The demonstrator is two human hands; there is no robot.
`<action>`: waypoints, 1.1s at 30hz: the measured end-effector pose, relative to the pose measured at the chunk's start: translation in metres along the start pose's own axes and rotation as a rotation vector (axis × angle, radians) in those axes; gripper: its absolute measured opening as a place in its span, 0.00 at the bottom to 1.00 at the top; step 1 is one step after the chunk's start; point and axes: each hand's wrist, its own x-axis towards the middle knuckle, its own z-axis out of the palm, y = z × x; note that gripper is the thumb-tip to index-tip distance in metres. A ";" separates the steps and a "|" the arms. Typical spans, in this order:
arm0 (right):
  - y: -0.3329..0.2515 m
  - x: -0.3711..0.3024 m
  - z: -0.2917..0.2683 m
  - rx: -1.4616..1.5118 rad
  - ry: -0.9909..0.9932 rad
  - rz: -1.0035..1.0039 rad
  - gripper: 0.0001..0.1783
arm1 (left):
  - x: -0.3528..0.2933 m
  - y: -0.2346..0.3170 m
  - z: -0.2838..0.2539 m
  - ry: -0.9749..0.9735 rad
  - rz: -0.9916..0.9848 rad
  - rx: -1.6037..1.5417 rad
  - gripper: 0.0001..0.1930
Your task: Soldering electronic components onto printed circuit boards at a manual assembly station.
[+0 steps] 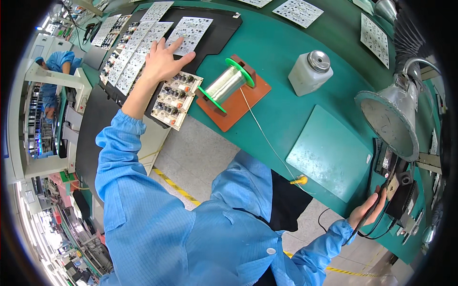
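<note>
My left hand [164,62] reaches to the far left with its fingers spread and holds nothing. Its fingertips are at the near edge of a white circuit board [190,33]. Just below that hand lies a circuit board with black and orange components [174,101]. At the lower right, my right hand [368,210] is closed around what looks like the black handle of a soldering iron [369,212], its cord trailing past the wrist. The iron's tip cannot be made out beside its stand [403,198]. A spool of solder wire [226,85] with green flanges sits on a red-brown base between my hands.
Solder wire runs toward a yellow clip [299,180] by a pale green mat [329,152]. A white pump bottle [310,74] stands behind. A metal fume hood [389,121] overhangs the right side. More circuit boards [129,55] fill the black tray at left. A co-worker in blue [59,62] is far left.
</note>
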 end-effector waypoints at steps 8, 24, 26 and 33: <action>-0.002 -0.001 0.001 0.005 0.010 0.012 0.20 | 0.028 0.021 -0.013 -0.042 -0.168 -0.211 0.48; -0.023 -0.026 0.000 0.208 0.089 -0.194 0.25 | -0.118 0.215 -0.115 -0.361 1.177 -0.756 0.41; -0.033 -0.031 0.003 0.321 0.000 -0.184 0.25 | -0.123 0.255 -0.102 -0.358 1.258 -0.809 0.41; -0.043 -0.044 0.014 0.531 -0.168 0.024 0.30 | -0.118 0.299 -0.093 -0.338 1.424 -0.781 0.40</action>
